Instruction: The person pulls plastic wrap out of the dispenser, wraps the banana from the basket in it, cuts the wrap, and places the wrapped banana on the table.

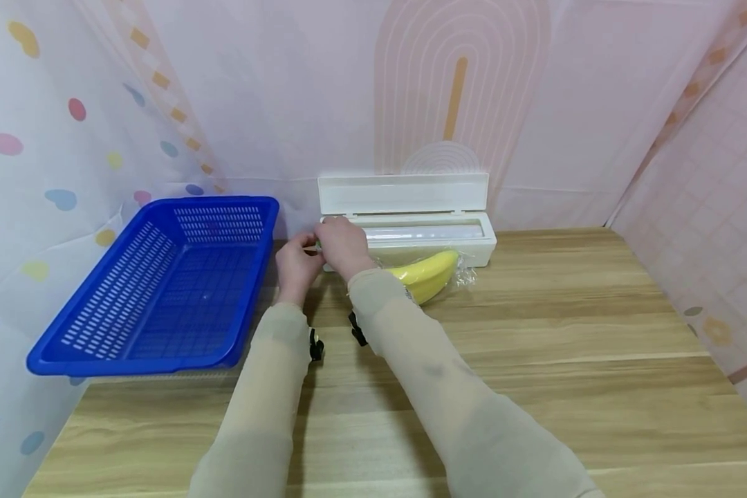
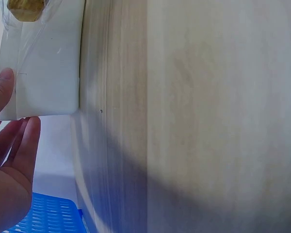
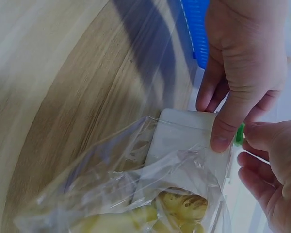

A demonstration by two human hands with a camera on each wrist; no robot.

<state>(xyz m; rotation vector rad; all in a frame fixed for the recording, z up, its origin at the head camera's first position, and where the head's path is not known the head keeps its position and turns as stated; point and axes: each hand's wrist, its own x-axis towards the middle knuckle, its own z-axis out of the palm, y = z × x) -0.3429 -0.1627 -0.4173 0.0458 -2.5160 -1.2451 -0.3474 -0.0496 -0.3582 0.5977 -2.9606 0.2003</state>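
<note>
A white cling film dispenser box [image 1: 429, 249] stands with its lid up and a clear roll inside. My left hand [image 1: 295, 270] grips its left end, thumb [image 3: 222, 138] on the front face and fingers [image 2: 28, 145] around the end. At that same corner, my right hand [image 1: 344, 247] pinches a small green slider [image 3: 239, 134] on the box's top edge. Clear film [image 3: 111, 165] spreads from the box over yellow bananas [image 1: 432, 275], which lie against the box front under my right forearm. In the head view my right hand hides much of the slider.
A blue perforated basket [image 1: 249, 304] stands at the left of the wooden table [image 1: 597, 346], close to my left forearm. Patterned cloth [image 1: 274, 90] hangs behind and at both sides. Crumpled film [image 1: 465, 273] sticks out past the bananas' right end.
</note>
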